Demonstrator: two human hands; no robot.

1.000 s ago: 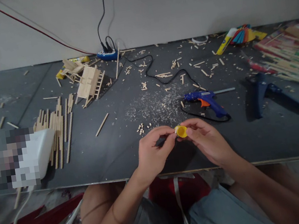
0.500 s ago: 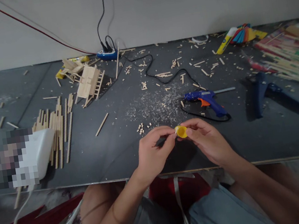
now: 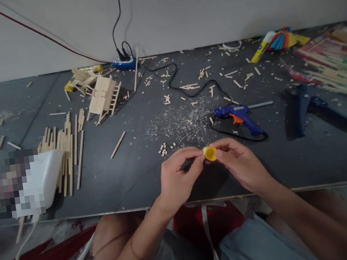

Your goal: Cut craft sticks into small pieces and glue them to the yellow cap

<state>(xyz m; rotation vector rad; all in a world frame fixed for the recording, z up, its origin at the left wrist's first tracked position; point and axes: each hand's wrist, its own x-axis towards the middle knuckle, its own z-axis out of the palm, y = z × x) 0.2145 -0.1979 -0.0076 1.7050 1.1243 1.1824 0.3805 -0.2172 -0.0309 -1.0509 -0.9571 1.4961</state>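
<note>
Over the front of the dark table, my right hand (image 3: 241,164) grips a small round yellow cap (image 3: 211,154) between thumb and fingers, its hollow side facing up toward me. My left hand (image 3: 180,176) is closed in a pinch at the cap's left edge. A small pale piece (image 3: 204,153) shows at those fingertips, against the cap; its exact kind is too small to tell. Just beyond the left hand lies a little heap of short wooden bits (image 3: 163,149). A blue hot glue gun (image 3: 239,116) with an orange trigger rests beyond the right hand.
Wooden sticks (image 3: 67,153) lie at left beside a white device (image 3: 52,175). Behind them stands a small stick-built model (image 3: 103,92). A blue power socket (image 3: 124,63) feeds the gun's black cord. Dark blue cutters (image 3: 302,107), a glue tube (image 3: 262,48) and bagged sticks (image 3: 338,63) occupy the right.
The cap and right-hand fingers have shifted very slightly to the left. Both hands otherwise keep the same grip, and the things on the table stay put.
</note>
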